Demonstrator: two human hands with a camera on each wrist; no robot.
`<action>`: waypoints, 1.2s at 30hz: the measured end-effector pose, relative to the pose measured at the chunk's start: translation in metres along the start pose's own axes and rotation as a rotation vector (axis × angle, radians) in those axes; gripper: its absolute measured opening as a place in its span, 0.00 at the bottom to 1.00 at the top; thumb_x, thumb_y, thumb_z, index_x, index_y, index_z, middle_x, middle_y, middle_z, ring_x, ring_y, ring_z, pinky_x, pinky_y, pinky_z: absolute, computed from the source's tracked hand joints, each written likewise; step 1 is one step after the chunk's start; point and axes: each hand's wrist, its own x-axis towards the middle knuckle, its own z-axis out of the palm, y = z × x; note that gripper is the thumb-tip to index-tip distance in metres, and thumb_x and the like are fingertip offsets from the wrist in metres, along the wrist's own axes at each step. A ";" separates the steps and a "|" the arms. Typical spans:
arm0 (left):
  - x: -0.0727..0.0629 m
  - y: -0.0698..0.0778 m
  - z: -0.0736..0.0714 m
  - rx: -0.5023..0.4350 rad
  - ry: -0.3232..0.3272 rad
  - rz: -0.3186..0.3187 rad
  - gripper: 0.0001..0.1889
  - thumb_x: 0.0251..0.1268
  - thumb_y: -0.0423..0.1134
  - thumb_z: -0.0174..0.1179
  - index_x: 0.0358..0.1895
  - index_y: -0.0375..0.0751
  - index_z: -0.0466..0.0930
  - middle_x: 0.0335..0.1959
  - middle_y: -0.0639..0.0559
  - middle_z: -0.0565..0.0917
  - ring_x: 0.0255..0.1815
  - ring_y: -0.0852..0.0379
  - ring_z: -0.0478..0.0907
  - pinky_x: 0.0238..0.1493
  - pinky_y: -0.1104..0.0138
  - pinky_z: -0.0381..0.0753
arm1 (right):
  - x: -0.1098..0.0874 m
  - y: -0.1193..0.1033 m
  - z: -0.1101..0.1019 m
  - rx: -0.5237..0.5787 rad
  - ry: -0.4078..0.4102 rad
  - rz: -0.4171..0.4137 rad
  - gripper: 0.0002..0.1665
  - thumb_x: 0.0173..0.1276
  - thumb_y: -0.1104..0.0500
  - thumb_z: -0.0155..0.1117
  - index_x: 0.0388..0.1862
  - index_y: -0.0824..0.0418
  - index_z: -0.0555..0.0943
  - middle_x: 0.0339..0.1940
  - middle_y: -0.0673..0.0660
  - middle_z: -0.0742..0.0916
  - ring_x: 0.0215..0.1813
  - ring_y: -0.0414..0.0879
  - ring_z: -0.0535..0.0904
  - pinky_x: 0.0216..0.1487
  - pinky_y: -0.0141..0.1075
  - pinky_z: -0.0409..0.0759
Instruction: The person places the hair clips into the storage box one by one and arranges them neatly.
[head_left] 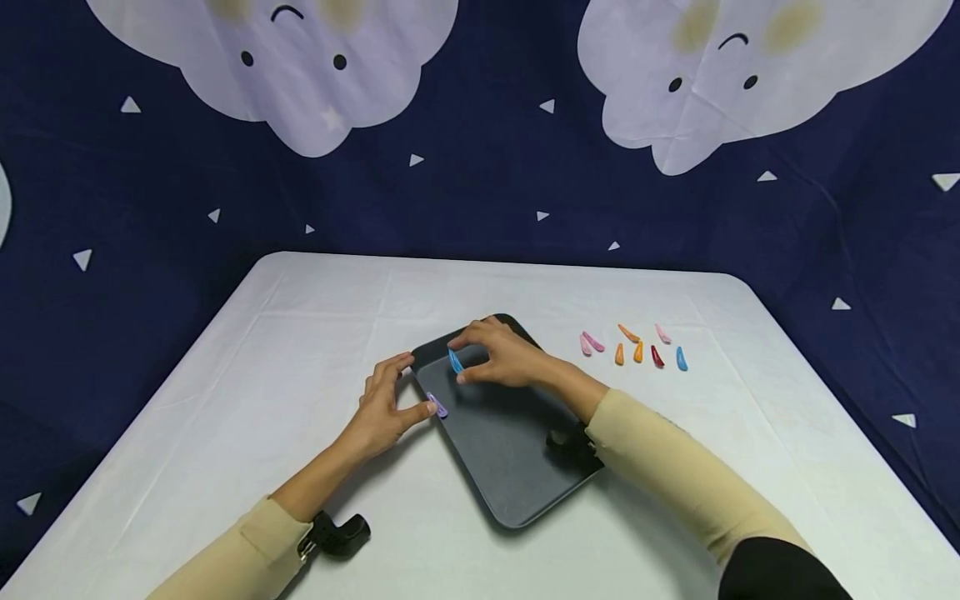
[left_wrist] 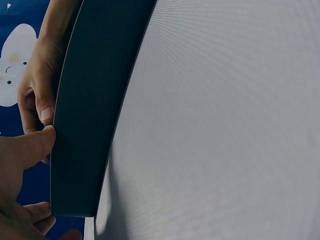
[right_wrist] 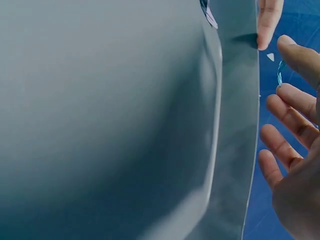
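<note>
The dark tray (head_left: 510, 467) lies slantwise on the desk (head_left: 150, 492), its near end bare; it looks stiff and fairly light, probably smooth enough to slide on the cloth, so its raised rim seems the best hold. By its left side, the left hand (head_left: 382, 412) is spread, thumb at the rim and fingers about the far left corner. Beside that thumb a purple clip (head_left: 437, 406) sits along the tray's left wall; whether it is snapped on or only leaning cannot be told. Just beyond, above the tray's far part, the right hand (head_left: 502, 354) pinches a blue clip (head_left: 454, 361) between thumb and forefinger, the other fingers loose. The clip should weigh almost nothing, with a hard, slick, slightly springy body; a light pinch across its wider end likely suits it, since squeezing the narrow tip could make it twist or skip away. Right of the tray, well apart from the left hand, lie pink clips (head_left: 663, 333), orange clips (head_left: 638, 351), a red clip (head_left: 657, 357) and another blue one (head_left: 681, 358).
</note>
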 end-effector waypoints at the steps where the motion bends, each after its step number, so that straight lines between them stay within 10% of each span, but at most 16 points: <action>1: 0.000 0.000 0.000 -0.001 -0.001 -0.002 0.42 0.56 0.43 0.66 0.72 0.40 0.53 0.73 0.45 0.54 0.71 0.43 0.50 0.65 0.41 0.48 | 0.000 0.000 0.001 -0.004 -0.008 -0.004 0.30 0.57 0.46 0.70 0.58 0.53 0.77 0.58 0.51 0.80 0.62 0.49 0.68 0.65 0.50 0.63; 36: -0.001 0.000 0.000 0.010 -0.009 0.004 0.42 0.57 0.43 0.66 0.72 0.40 0.53 0.73 0.45 0.53 0.70 0.43 0.51 0.65 0.41 0.49 | 0.005 -0.001 0.032 -0.068 -0.159 -0.059 0.30 0.55 0.45 0.71 0.58 0.51 0.78 0.55 0.49 0.79 0.52 0.44 0.67 0.58 0.43 0.66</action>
